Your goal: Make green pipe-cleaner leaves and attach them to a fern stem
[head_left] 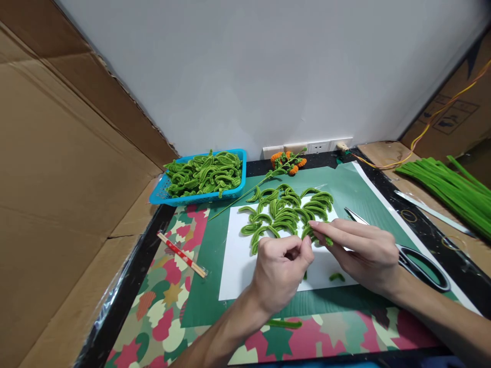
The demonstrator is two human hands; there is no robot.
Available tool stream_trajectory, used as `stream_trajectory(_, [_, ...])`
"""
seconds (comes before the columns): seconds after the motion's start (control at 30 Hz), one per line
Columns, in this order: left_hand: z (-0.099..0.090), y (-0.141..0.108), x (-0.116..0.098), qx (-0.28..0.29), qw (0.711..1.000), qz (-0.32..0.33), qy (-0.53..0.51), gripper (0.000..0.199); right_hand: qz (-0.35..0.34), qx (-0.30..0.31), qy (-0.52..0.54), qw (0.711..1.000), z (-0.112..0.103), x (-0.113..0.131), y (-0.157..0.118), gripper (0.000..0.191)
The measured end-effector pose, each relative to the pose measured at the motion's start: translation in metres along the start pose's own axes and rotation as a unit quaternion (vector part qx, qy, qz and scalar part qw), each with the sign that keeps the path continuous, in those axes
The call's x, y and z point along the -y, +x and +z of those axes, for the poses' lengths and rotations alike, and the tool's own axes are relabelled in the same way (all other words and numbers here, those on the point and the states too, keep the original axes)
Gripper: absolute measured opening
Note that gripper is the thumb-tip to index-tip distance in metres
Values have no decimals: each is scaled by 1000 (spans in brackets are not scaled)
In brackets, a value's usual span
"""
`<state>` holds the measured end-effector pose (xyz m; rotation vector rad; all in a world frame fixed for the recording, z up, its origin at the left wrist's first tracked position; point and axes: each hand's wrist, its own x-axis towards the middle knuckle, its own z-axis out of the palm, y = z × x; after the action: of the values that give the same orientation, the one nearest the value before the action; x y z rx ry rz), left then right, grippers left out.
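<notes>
My left hand [282, 271] is closed in a pinch, its thumb and forefinger at the near end of a short green pipe cleaner [322, 239]. Between the thumb and fingers of my right hand [362, 250] the same fuzzy piece is gripped; the fingers partly hide it. Just beyond both hands, many curved green pipe cleaner pieces [286, 217] lie in clusters on a white sheet of paper [240, 278]. A small bent green piece [337, 277] rests on the paper below my right hand. Scissors [424, 268] with dark handles lie partly under my right hand.
A blue basket [242, 176] heaped with green pieces stands at the back left. Behind the paper lies an orange-flowered stem [286, 166]. Paper-wrapped chopsticks [182, 254] are at left, long green pipe cleaners [447, 186] at right. One green strip [284, 324] lies near the front edge.
</notes>
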<state>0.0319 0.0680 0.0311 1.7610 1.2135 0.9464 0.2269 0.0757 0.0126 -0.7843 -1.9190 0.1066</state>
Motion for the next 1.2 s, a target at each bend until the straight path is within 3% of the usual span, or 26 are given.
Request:
stream_trajectory(0.23, [-4,6,9,-11,999,22,25,44,9,47,14,999,-6,-6,8,45])
stream_trajectory(0.4, [-7,7,13,-35,987,104,116,40,13,83,13,996,-10,-8,9,41])
stream_trajectory(0.5, [-4,4,17,-18,957,203,205,39,57,117,30,991,-17,-6,-1,31])
stream_trajectory(0.6, [0,1,20,16,905,315,285,36,121,136,33,983,-27,1,-17,21])
stream_trajectory(0.7, [2,0,20,60,865,371,331,34,163,125,12,978,-32,12,-33,18])
stream_trajectory(0.9, [0,2,20,108,864,351,344,22,247,114,-4,962,-25,26,-50,17])
stream_trajectory(1.2, [0,3,23,164,861,351,331,18,267,178,42,946,-35,29,-57,28])
